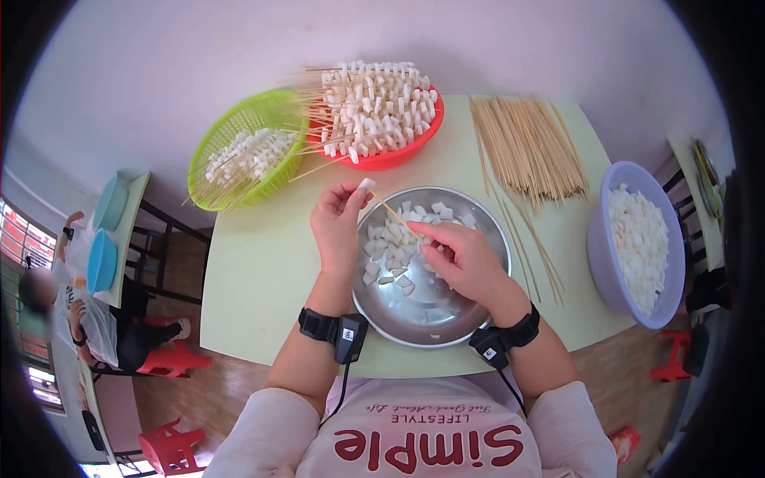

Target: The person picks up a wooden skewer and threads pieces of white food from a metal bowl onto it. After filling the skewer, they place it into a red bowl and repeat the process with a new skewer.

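- In my head view, the left hand (339,219) is pinching one white piece (367,184) between thumb and fingertips, towards 11 o'clock from the middle of the steel bowl (434,315). I read that as a way to steady something small while leaving one side free.
- The right hand (462,259) grips a thin stick (392,212) between thumb and fingers, slanting up towards 10 o'clock. Its far end meets the piece, but I can't tell how deep it goes; the hold looks made for pushing along its length.
- Both hands work over the bowl's upper half — sensibly, I'd judge, since a dropped piece would land among the loose pieces (394,239) inside.
- At 1 o'clock from the bowl, bare sticks (526,147) lie side by side on the counter (255,295), with a few strays (530,239) nearer its rim, presumably for easy picking by the right hand.
- At 3 o'clock I see a purple tub (598,263) full of white pieces, likely a reserve; whether the counter carries all its weight I can't tell.
- At 11 o'clock, a red basket (394,162) is heaped with loaded sticks, their bare ends pointing mostly to 9 o'clock — probably so they can be grabbed cleanly. The green basket (209,143) at 10 o'clock holds a smaller pile.
- Far off at 9 o'clock, another person (96,311) sits beside a separate table.
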Tool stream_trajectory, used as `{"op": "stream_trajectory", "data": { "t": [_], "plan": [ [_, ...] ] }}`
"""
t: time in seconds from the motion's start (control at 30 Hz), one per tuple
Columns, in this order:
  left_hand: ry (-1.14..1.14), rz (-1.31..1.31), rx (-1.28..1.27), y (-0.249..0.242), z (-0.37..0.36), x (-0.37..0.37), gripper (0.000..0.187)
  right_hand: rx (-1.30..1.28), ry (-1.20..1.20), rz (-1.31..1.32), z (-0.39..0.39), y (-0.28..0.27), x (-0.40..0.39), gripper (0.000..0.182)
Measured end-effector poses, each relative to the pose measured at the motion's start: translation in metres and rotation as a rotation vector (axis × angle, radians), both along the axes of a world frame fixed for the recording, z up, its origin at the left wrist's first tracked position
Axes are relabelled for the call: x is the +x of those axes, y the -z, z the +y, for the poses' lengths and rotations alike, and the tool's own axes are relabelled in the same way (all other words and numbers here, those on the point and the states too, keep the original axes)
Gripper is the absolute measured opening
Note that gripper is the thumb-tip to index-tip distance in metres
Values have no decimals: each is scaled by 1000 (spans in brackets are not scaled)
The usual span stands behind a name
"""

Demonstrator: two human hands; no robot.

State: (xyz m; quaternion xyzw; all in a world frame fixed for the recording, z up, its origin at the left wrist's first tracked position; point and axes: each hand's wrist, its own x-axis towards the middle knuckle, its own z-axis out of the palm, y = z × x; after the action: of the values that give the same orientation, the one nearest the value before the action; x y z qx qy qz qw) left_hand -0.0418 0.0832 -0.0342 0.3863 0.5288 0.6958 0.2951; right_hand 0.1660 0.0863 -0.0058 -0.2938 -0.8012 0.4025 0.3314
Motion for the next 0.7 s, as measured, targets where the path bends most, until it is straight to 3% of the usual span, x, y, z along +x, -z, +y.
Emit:
{"op": "stream_trajectory", "data": {
  "t": [0.37, 0.7],
  "plan": [
    [15, 27, 4, -1, -2, 4, 15, 14, 5, 17, 1, 3, 1, 34],
    [-58, 329, -8, 2, -2, 5, 13, -6, 1, 36, 2, 2, 2, 34]
  ]
}}
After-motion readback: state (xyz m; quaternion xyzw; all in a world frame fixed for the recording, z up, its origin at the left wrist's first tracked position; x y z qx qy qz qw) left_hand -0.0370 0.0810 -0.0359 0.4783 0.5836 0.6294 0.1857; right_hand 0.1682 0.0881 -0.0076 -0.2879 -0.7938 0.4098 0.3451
